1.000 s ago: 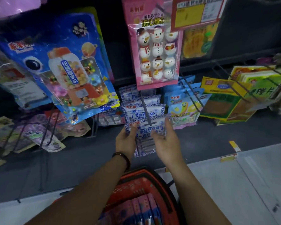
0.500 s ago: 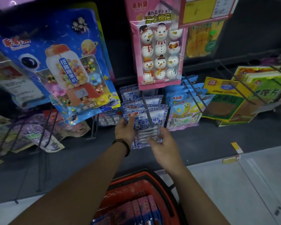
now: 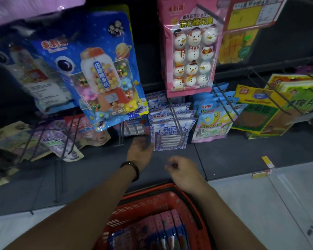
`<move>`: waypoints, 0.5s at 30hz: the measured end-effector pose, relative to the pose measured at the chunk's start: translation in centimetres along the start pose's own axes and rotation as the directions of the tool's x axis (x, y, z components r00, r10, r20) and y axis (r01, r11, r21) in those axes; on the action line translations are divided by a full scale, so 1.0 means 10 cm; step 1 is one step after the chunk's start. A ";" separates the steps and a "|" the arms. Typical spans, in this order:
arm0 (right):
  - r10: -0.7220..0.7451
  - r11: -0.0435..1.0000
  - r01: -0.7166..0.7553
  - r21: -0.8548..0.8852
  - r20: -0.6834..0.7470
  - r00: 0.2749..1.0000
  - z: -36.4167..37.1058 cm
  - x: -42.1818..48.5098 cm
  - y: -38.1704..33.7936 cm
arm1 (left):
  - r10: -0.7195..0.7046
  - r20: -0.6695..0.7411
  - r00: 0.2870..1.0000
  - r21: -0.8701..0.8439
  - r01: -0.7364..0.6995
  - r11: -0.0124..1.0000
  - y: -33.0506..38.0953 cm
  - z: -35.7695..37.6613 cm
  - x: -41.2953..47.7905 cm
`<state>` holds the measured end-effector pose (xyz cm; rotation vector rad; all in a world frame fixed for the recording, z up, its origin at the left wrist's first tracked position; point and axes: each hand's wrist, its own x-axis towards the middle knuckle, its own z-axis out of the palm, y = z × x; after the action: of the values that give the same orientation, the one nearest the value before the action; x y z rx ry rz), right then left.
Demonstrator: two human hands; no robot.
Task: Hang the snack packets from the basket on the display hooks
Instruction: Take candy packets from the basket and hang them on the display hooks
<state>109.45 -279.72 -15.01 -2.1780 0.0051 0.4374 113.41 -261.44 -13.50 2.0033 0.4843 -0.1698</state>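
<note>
**Me:** Since half a second ago, both my hands have let go of the blue-and-white packet (image 3: 170, 134) and dropped back. It now hangs by itself at the front of the row on its hook (image 3: 174, 114), low in the middle of the display.

**Listener:** What are your hands doing?

**Me:** My left hand (image 3: 140, 152), the one with the dark wristband, sits just below the packet's lower left corner. Its fingers are relaxed and blurred. I can't tell whether they brush the packet, but they grip nothing. My right hand (image 3: 185, 171) is lower, nearer the basket, with its fingers loosely curled around nothing.

**Listener:** And the remaining snacks?

**Me:** Pink and purple packets (image 3: 167, 230) stand on edge in the red basket (image 3: 143, 202), right under my forearms.

**Listener:** How will they handle?

**Me:** I judge them to be light, thin, floppy film pouches, a little slick, with contents that might crush. I'd pinch one by the stiffer sealed top strip, beside the hang hole, though the hole is too small to make out here. I'd hold that edge taut with both hands so it threads onto a hook without buckling.
</note>
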 end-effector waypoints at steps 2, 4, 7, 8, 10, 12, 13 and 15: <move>-0.011 0.998 0.016 -0.068 0.079 0.997 0.10 -0.07 -0.02 | 0.051 0.101 0.994 0.076 -0.059 0.995 -0.12 -0.23 -0.21; -0.022 0.988 0.047 -0.144 0.167 0.986 0.21 -0.18 -0.07 | 0.113 0.266 0.957 0.288 -0.190 0.938 -0.28 -0.52 -0.48; -0.031 0.970 0.092 -0.226 0.260 0.965 0.47 -0.38 -0.13 | 0.085 0.533 0.842 0.459 -0.372 0.807 -0.60 -0.99 -0.93; -0.031 0.962 0.106 -0.252 0.285 0.958 0.57 -0.44 -0.13 | 0.060 0.582 0.811 0.493 -0.411 0.767 -0.72 -1.14 -1.06; -0.001 0.937 0.124 -0.326 0.353 0.936 0.79 -0.56 -0.09 | -0.002 0.640 0.769 0.558 -0.463 0.689 -0.96 -1.39 -1.25; 0.070 0.905 0.123 -0.408 0.427 0.902 0.98 -0.64 0.00 | -0.047 0.664 0.746 0.592 -0.486 0.643 -1.18 -1.55 -1.37; 0.125 0.896 0.094 -0.435 0.449 0.885 1.07 -0.68 0.05 | -0.057 0.668 0.742 0.603 -0.494 0.627 -1.27 -1.59 -1.41; 0.232 0.872 0.023 -0.489 0.454 0.860 1.21 -0.71 0.16 | -0.053 0.669 0.741 0.598 -0.495 0.630 -1.41 -1.59 -1.47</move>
<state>98.79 -272.32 -20.62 -2.4843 -0.3007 1.1728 92.87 -245.76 -12.88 2.5938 -0.4015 -1.0046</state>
